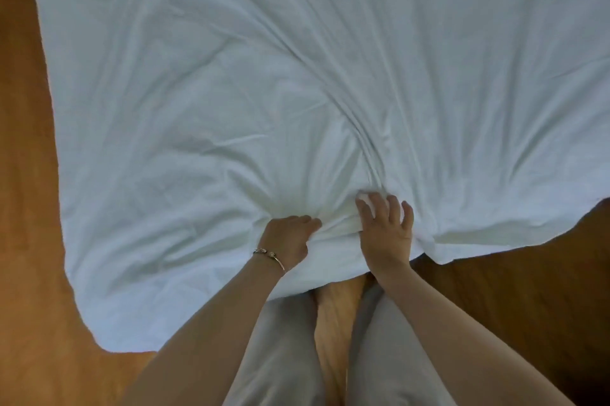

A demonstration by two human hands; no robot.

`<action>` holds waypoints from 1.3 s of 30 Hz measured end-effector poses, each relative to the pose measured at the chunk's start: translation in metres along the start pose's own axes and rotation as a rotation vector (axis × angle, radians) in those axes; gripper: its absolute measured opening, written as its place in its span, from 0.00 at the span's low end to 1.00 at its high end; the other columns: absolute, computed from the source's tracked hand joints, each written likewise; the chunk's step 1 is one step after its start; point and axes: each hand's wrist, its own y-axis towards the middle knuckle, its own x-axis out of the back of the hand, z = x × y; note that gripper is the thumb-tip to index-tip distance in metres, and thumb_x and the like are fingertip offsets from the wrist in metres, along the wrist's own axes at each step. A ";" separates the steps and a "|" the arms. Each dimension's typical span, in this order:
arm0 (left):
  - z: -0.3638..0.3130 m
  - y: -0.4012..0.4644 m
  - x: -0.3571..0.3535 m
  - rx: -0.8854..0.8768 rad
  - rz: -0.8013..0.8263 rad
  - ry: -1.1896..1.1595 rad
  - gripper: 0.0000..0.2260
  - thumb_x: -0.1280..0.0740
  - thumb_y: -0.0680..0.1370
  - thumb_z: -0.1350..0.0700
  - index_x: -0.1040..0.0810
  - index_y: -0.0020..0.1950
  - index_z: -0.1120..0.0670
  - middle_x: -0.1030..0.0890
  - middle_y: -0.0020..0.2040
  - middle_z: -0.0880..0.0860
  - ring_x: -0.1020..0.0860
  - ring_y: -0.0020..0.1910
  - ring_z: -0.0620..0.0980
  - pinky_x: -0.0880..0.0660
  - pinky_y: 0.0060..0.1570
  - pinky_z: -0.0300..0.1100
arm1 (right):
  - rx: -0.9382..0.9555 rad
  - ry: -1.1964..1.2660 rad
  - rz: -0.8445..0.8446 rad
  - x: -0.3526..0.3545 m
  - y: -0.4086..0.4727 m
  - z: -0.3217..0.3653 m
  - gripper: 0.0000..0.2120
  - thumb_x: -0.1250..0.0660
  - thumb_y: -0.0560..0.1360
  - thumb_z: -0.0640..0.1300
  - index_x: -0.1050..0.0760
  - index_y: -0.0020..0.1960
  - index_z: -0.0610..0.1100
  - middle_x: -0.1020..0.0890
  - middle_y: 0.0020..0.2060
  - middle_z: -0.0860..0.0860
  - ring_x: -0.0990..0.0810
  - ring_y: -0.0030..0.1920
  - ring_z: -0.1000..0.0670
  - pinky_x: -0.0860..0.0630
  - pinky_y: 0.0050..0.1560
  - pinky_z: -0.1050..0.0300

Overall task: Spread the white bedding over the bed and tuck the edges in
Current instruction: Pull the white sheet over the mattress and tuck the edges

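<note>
Your wrinkled white cotton bedding fills most of the view, from about 9 o'clock round through 12 to 3 o'clock, and its near edge hangs over the orange-brown wooden floor. Your left hand, with a thin metal bracelet at the wrist, sits at about 6 o'clock and grips a bunched fold of the near edge, fingers curled into the cloth. Your right hand, just beside it towards 5 o'clock, lies on the sheet with fingers spread wide, pressing the fabric. Creases fan out from both hands. Your pale grey trouser legs show below.
</note>
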 end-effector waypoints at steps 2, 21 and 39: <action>0.016 -0.018 0.007 -0.063 0.002 -0.073 0.21 0.35 0.62 0.61 0.19 0.55 0.52 0.19 0.38 0.47 0.20 0.32 0.52 0.30 0.27 0.38 | 0.088 -0.068 -0.079 -0.003 -0.004 0.005 0.21 0.22 0.60 0.33 0.18 0.52 0.44 0.19 0.52 0.44 0.27 0.59 0.38 0.38 0.67 0.39; 0.092 -0.157 0.049 0.409 0.440 -0.411 0.16 0.45 0.82 0.51 0.27 0.66 0.37 0.28 0.69 0.43 0.30 0.67 0.46 0.36 0.67 0.38 | 0.245 0.351 0.440 0.007 -0.086 0.143 0.22 0.53 0.82 0.61 0.43 0.75 0.60 0.19 0.44 0.51 0.20 0.45 0.47 0.23 0.47 0.52; 0.314 -0.284 0.054 -0.342 0.457 0.295 0.45 0.26 0.68 0.45 0.50 0.77 0.41 0.56 0.79 0.47 0.55 0.78 0.48 0.58 0.75 0.47 | -0.015 0.199 0.015 -0.023 -0.169 0.363 0.29 0.34 0.70 0.57 0.31 0.66 0.42 0.24 0.57 0.45 0.23 0.54 0.42 0.28 0.58 0.47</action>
